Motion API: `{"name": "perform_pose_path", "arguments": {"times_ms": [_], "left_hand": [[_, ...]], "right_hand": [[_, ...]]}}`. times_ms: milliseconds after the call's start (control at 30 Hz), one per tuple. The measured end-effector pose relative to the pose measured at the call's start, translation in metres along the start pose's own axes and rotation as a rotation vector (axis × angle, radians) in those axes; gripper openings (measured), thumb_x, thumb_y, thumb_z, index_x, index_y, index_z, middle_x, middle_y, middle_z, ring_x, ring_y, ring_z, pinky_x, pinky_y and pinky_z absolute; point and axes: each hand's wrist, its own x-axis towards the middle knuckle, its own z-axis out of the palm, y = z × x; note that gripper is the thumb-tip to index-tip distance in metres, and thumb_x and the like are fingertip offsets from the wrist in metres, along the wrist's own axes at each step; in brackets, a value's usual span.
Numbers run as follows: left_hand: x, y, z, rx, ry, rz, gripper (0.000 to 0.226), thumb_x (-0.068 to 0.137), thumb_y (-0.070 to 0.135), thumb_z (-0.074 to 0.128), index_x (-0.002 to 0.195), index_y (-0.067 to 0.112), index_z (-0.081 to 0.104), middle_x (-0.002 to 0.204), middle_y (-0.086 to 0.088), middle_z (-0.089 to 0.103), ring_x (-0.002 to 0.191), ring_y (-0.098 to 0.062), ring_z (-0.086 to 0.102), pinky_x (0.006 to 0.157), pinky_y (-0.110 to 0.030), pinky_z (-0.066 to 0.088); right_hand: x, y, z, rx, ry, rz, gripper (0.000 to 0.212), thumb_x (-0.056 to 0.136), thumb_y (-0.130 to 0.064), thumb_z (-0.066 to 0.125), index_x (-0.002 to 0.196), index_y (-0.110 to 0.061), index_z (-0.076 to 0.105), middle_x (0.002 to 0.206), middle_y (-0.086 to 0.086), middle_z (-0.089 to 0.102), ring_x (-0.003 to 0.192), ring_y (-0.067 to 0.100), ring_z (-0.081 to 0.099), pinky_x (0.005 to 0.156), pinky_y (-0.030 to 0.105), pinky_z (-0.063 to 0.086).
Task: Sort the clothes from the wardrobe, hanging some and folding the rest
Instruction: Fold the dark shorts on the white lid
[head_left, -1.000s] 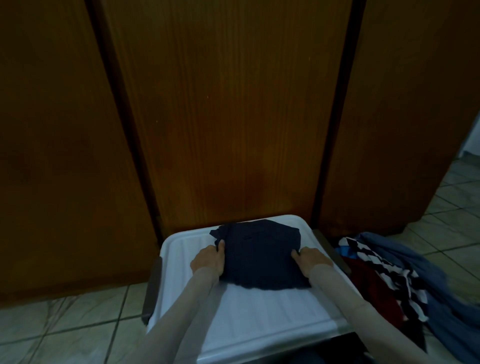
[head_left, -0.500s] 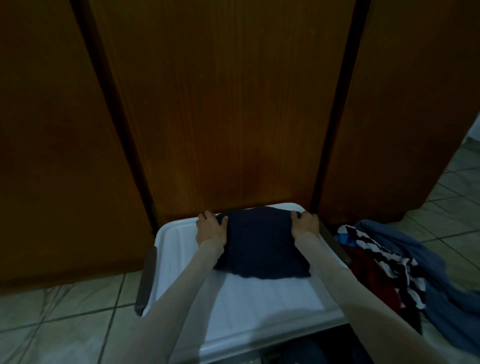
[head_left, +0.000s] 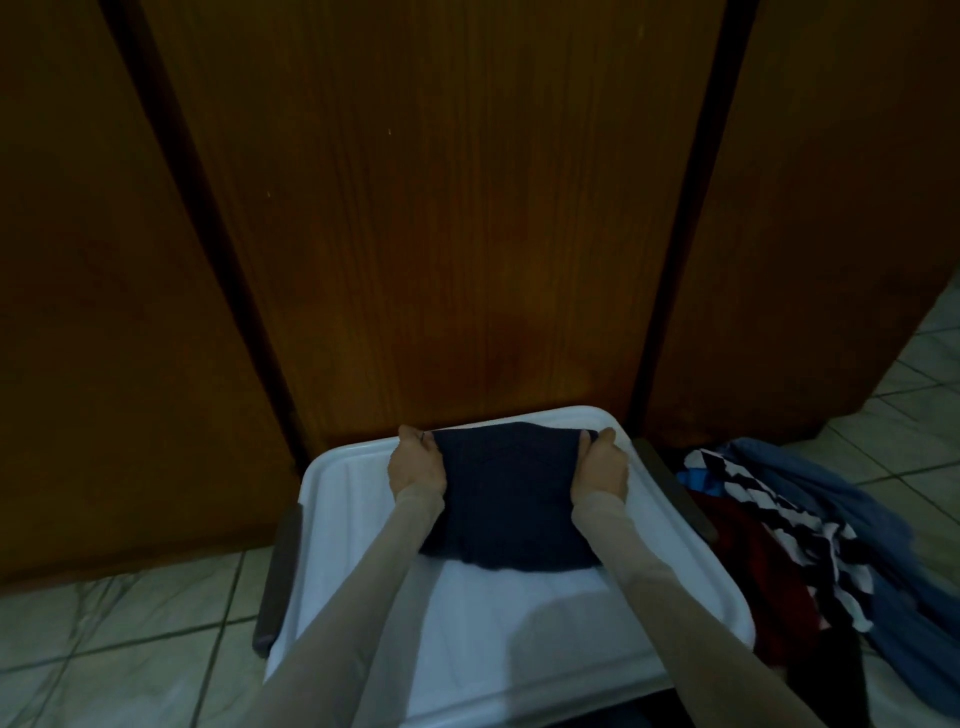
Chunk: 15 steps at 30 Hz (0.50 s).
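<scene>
The left hand (head_left: 417, 464) and right hand (head_left: 601, 466) each pinch a far corner of the dark blue garment (head_left: 506, 499), fingers curled on the cloth, probably to pull the fold square. It lies flat on a white plastic lid (head_left: 358, 530), which serves as a folding board. Just right, on the tiled floor (head_left: 119, 623), waits a pile of clothes (head_left: 810, 525). Closed wooden wardrobe doors (head_left: 441, 208) stand behind.

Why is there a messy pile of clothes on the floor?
Beside the white lid, to its right, a pile of clothes lies crumpled on the tiled floor, probably still unsorted. Both hands, left hand and right hand, pinch the dark garment.
</scene>
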Motion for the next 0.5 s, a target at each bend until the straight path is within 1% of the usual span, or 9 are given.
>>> {"name": "perform_pose_path", "arguments": {"times_ms": [67, 133, 200, 233, 267, 333, 400, 433, 500], "left_hand": [[0.002, 0.002, 0.003, 0.112, 0.015, 0.035, 0.022, 0.103, 0.023, 0.03, 0.105, 0.006, 0.044, 0.104, -0.019, 0.061, 0.093, -0.032, 0.057, 0.075, -0.033, 0.039], [0.001, 0.004, 0.004, 0.266, 0.051, 0.042, 0.027, 0.102, 0.026, 0.028, 0.113, 0.007, 0.044, 0.112, -0.018, 0.057, 0.103, -0.033, 0.054, 0.085, -0.039, 0.041], [-0.002, 0.004, 0.003, 0.461, 0.127, 0.079, 0.03, 0.102, 0.027, 0.027, 0.12, 0.008, 0.042, 0.124, -0.016, 0.047, 0.117, -0.032, 0.043, 0.096, -0.045, 0.033], [-0.005, 0.003, 0.003, 0.543, 0.166, 0.15, 0.031, 0.102, 0.028, 0.028, 0.124, 0.009, 0.041, 0.128, -0.015, 0.044, 0.121, -0.03, 0.039, 0.1, -0.046, 0.029], [-0.009, 0.004, 0.004, 0.593, 0.187, 0.261, 0.033, 0.102, 0.028, 0.028, 0.128, 0.012, 0.04, 0.133, -0.013, 0.041, 0.125, -0.028, 0.036, 0.105, -0.047, 0.023], [-0.02, 0.004, 0.007, 0.619, 0.116, 0.492, 0.039, 0.103, 0.029, 0.025, 0.138, 0.017, 0.034, 0.145, -0.006, 0.033, 0.135, -0.021, 0.027, 0.113, -0.047, 0.003], [-0.029, 0.004, 0.013, 0.654, -0.038, 0.603, 0.046, 0.103, 0.031, 0.019, 0.147, 0.018, 0.024, 0.154, 0.0, 0.021, 0.143, -0.013, 0.013, 0.112, -0.044, -0.016], [-0.03, 0.002, 0.016, 0.683, -0.105, 0.615, 0.048, 0.103, 0.032, 0.016, 0.149, 0.017, 0.019, 0.156, 0.002, 0.017, 0.144, -0.011, 0.009, 0.111, -0.042, -0.019], [-0.027, -0.001, 0.017, 0.689, -0.191, 0.599, 0.049, 0.103, 0.033, 0.016, 0.15, 0.018, 0.013, 0.158, 0.002, 0.014, 0.145, -0.009, 0.006, 0.112, -0.038, -0.017]], "right_hand": [[0.001, 0.0, 0.002, -0.006, -0.018, 0.051, 0.043, 0.102, -0.025, 0.029, 0.135, 0.003, 0.031, 0.124, 0.024, 0.053, 0.109, 0.036, 0.054, 0.085, 0.038, 0.043], [0.001, -0.003, 0.0, -0.063, 0.042, 0.018, 0.045, 0.101, -0.024, 0.033, 0.14, -0.003, 0.026, 0.132, 0.019, 0.046, 0.117, 0.033, 0.048, 0.092, 0.041, 0.041], [-0.004, -0.008, -0.001, -0.177, 0.134, -0.105, 0.039, 0.098, -0.024, 0.04, 0.134, -0.011, 0.034, 0.136, 0.013, 0.04, 0.123, 0.028, 0.042, 0.097, 0.043, 0.036], [-0.008, -0.011, -0.001, -0.217, 0.13, -0.183, 0.038, 0.098, -0.025, 0.041, 0.133, -0.013, 0.036, 0.139, 0.01, 0.037, 0.127, 0.025, 0.037, 0.102, 0.043, 0.032], [-0.013, -0.016, 0.001, -0.26, 0.077, -0.261, 0.038, 0.098, -0.027, 0.039, 0.135, -0.015, 0.036, 0.144, 0.009, 0.033, 0.133, 0.023, 0.031, 0.107, 0.045, 0.025], [-0.026, -0.021, 0.01, -0.404, -0.08, -0.4, 0.044, 0.101, -0.032, 0.029, 0.142, -0.017, 0.029, 0.155, 0.004, 0.016, 0.143, 0.018, 0.011, 0.114, 0.052, 0.005], [-0.037, -0.022, 0.022, -0.542, -0.191, -0.494, 0.051, 0.102, -0.034, 0.019, 0.149, -0.015, 0.014, 0.158, 0.0, 0.002, 0.145, 0.013, -0.004, 0.112, 0.055, -0.01], [-0.039, -0.021, 0.026, -0.58, -0.226, -0.513, 0.052, 0.103, -0.035, 0.015, 0.15, -0.014, 0.007, 0.158, 0.0, -0.003, 0.145, 0.013, -0.008, 0.111, 0.055, -0.013], [-0.038, -0.017, 0.029, -0.614, -0.272, -0.507, 0.054, 0.102, -0.038, 0.012, 0.15, -0.016, 0.0, 0.158, 0.001, -0.008, 0.145, 0.015, -0.012, 0.11, 0.055, -0.014]]}}
